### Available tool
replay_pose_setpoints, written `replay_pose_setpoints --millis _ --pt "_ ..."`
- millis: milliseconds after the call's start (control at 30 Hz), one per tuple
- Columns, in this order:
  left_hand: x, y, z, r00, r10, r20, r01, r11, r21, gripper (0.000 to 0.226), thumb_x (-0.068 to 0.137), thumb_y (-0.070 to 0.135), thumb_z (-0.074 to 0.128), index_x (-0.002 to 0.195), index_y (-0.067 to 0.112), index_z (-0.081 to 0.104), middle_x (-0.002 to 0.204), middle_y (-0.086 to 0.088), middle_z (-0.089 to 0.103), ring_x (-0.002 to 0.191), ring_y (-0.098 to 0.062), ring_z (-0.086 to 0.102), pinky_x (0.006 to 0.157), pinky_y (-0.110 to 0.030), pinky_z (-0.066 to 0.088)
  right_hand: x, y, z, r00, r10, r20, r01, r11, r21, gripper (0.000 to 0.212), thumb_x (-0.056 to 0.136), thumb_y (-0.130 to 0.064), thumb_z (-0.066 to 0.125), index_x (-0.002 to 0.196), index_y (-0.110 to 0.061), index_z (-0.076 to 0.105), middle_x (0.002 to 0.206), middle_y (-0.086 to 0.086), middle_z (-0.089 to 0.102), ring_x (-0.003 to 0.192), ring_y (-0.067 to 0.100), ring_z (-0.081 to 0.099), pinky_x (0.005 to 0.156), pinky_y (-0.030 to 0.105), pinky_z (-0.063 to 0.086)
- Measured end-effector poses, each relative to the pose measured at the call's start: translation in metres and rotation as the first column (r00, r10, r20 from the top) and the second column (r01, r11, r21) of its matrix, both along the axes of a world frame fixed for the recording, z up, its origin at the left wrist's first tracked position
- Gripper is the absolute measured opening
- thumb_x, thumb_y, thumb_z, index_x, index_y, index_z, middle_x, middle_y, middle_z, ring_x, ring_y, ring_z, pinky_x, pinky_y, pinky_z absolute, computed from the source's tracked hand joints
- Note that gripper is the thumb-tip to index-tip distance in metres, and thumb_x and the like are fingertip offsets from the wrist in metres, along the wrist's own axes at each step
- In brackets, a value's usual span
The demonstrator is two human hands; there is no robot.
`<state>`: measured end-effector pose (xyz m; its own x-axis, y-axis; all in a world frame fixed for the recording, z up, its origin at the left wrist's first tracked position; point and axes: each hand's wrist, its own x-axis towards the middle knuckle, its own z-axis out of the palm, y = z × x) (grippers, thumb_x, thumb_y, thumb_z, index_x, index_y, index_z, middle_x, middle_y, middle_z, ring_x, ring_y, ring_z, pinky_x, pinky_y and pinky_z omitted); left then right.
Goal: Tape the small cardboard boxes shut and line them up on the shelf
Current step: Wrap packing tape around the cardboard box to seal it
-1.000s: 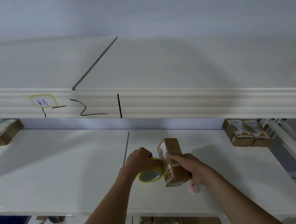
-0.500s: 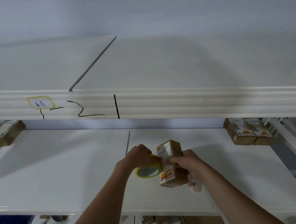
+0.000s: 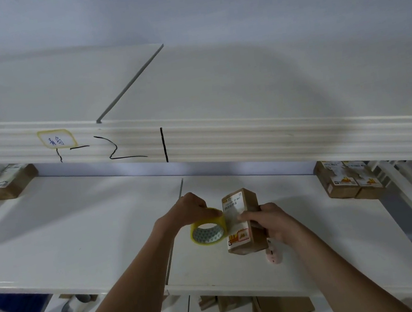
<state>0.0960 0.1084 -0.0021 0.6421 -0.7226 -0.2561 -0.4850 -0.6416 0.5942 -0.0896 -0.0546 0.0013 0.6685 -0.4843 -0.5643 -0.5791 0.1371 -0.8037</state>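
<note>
The box (image 3: 242, 221) is being held upright above the middle shelf (image 3: 78, 236), near its front edge, and the taping is looking only part done: a clear strip is running from the roll (image 3: 208, 230) onto the labelled face, not yet wrapped or cut as far as I can judge. The right hand (image 3: 269, 222) is gripping the box, thumb pressing on the strip, fingers curling round the far side. The left hand (image 3: 190, 210) is clutching the roll from above, fingers bent over its rim. Plain brown cardboard, squared edges, white printed labels; the tape is glossy and yellowish round a patterned core. Two boxes (image 3: 348, 178) are already sitting side by side at the shelf's right back edge, one more (image 3: 10, 181) at the left back corner. Whether those are taped, I cannot tell. Something small and pink (image 3: 273, 254) is lying below the right hand. The shelf boards are smooth and white, and the upper shelf's ribbed front (image 3: 251, 146) is carrying marker strokes.
</note>
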Motion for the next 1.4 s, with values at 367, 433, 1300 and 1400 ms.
replay_pose_setpoints --millis 367,433,1300,1400 --pt "0.001 -0.005 -0.004 0.982 -0.040 0.182 0.017 0.992 0.123 0.064 0.067 0.081 0.066 0.081 0.019 0.071 0.084 0.000 0.069 0.079 -0.018 0.068 0.076 -0.032 0.061 -0.005 -0.002 0.016 0.993 -0.033 0.116 0.023 0.997 0.080 0.036 0.084 -0.012 0.077 0.116 -0.001 0.066 0.078 0.004 0.076 0.090 0.026 0.075 0.094 0.047 0.057" --pt "0.001 -0.006 -0.004 0.982 -0.041 0.186 0.019 0.993 0.119 0.064 0.068 0.082 0.064 0.081 0.020 0.071 0.084 0.000 0.070 0.079 -0.018 0.069 0.077 -0.033 0.061 -0.005 -0.002 0.016 0.991 -0.040 0.131 0.026 0.994 0.107 0.038 0.084 -0.013 0.078 0.118 -0.002 0.066 0.086 0.007 0.078 0.091 0.027 0.075 0.088 0.044 0.060" --pt "-0.005 0.002 0.001 0.987 -0.026 -0.159 0.007 0.993 -0.120 0.053 0.076 0.067 0.072 0.068 0.014 0.070 0.074 -0.003 0.068 0.074 -0.017 0.067 0.067 -0.030 0.052 -0.004 -0.003 0.016 0.969 -0.067 0.239 -0.006 0.956 0.292 0.035 0.090 -0.016 0.066 0.122 -0.003 0.066 0.113 0.021 0.073 0.106 0.038 0.070 0.089 0.042 0.056" --pt "0.000 0.010 0.005 0.965 -0.029 -0.260 -0.032 0.973 -0.230 0.037 0.086 0.043 0.073 0.061 0.016 0.066 0.062 0.001 0.057 0.067 -0.015 0.059 0.062 -0.027 0.046 -0.006 -0.009 0.018 0.968 -0.084 0.237 0.018 0.964 0.266 0.033 0.091 -0.017 0.066 0.121 -0.003 0.067 0.110 0.020 0.074 0.102 0.036 0.072 0.081 0.038 0.058"
